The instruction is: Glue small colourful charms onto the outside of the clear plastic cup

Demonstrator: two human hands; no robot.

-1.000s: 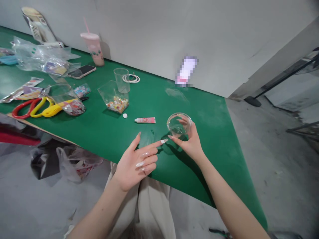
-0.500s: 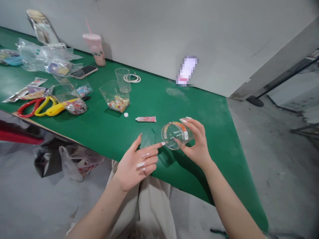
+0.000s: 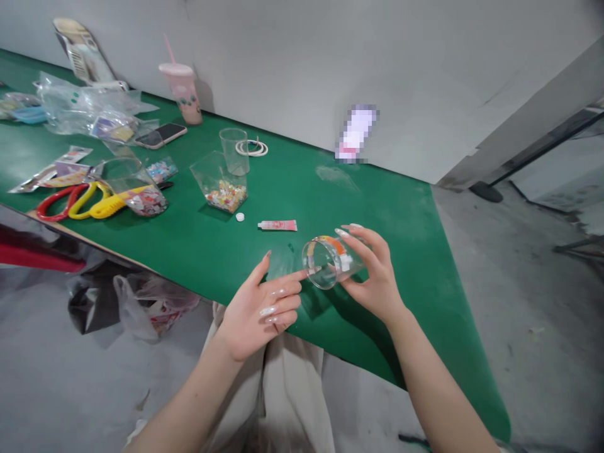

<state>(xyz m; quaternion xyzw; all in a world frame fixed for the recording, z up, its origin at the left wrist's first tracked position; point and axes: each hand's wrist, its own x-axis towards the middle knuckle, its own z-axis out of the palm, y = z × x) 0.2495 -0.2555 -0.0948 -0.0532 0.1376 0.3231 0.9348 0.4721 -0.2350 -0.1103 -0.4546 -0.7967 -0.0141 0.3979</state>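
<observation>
A clear cup (image 3: 325, 261) with an orange and white band is tilted on its side in the air, its round end facing left. My right hand (image 3: 372, 270) grips it by the sides. The index finger of my left hand (image 3: 268, 302) points at the cup's near rim and overlaps it; the thumb is raised and the other fingers are loosely bent, holding nothing. Beyond my left hand a pink and white tube (image 3: 278, 225) lies on the green table (image 3: 391, 201), with a small white cap (image 3: 240, 217) to its left.
Left of the tube, a clear square cup (image 3: 221, 189) holds colourful bits. Behind it are a clear tall cup (image 3: 234, 151) and a white coiled cable (image 3: 257, 148). Scissors (image 3: 59, 202), a tilted cup (image 3: 141, 189), a phone (image 3: 163, 135), a pink tumbler (image 3: 185, 94) and plastic bags (image 3: 70, 107) lie farther left.
The cup has turned slightly in my right hand, and its round end has shifted a little left and down. My left hand has barely moved.
</observation>
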